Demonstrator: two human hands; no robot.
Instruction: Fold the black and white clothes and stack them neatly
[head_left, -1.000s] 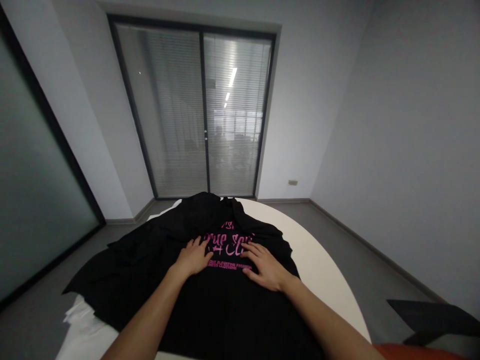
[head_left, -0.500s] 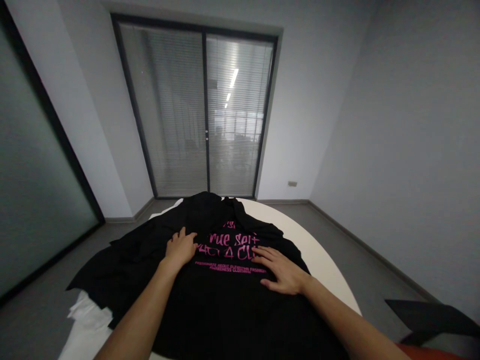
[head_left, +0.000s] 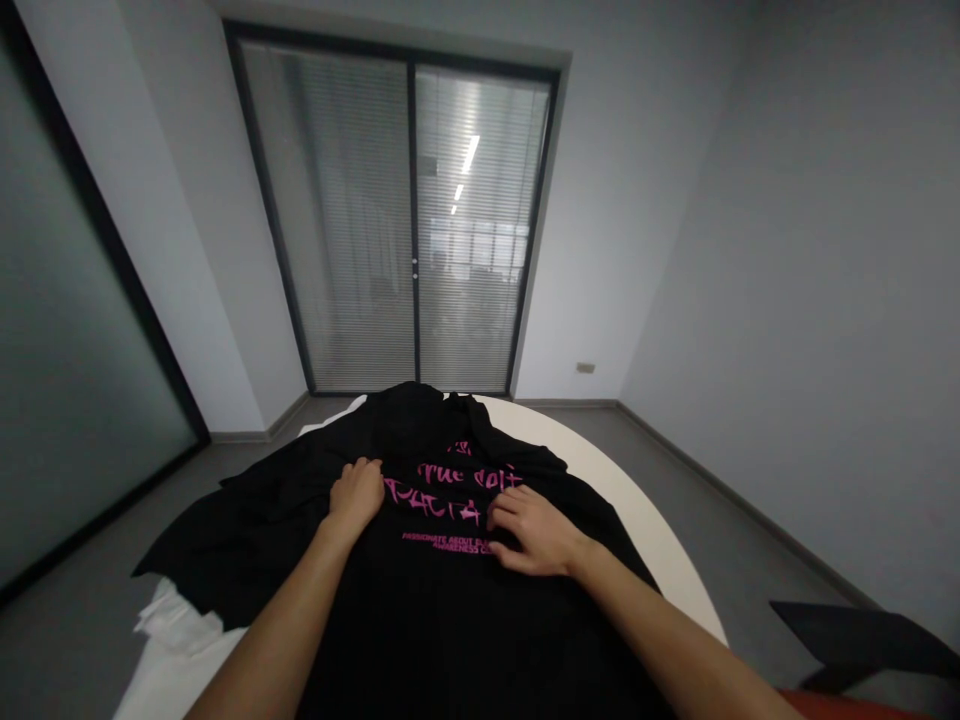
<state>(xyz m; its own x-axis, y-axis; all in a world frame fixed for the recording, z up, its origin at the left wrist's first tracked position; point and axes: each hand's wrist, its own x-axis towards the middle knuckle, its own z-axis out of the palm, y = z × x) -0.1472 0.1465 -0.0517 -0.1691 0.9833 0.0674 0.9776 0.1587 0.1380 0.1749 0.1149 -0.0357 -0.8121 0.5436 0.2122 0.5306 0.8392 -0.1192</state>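
Observation:
A black garment with pink lettering [head_left: 450, 620] is spread over a round white table [head_left: 660, 540], its cloth wrinkled around the print. My left hand [head_left: 357, 497] rests on the cloth left of the lettering, its fingers curled against the fabric. On the right part of the print lies my right hand [head_left: 536, 530], its fingers bent and pressing into the black cloth, covering some letters. Both hands have cloth gathered at their fingertips. More black cloth [head_left: 247, 510] lies to the left and hangs past the table's edge.
White cloth [head_left: 180, 620] shows at the lower left beneath the black fabric. A dark chair part [head_left: 862, 635] stands at the lower right, with something red near it. Glass doors with blinds [head_left: 412, 230] are beyond the table.
My right hand has moved left across the print, its fingers now more bent. My left hand's fingers have curled in. The lettering has become more wrinkled.

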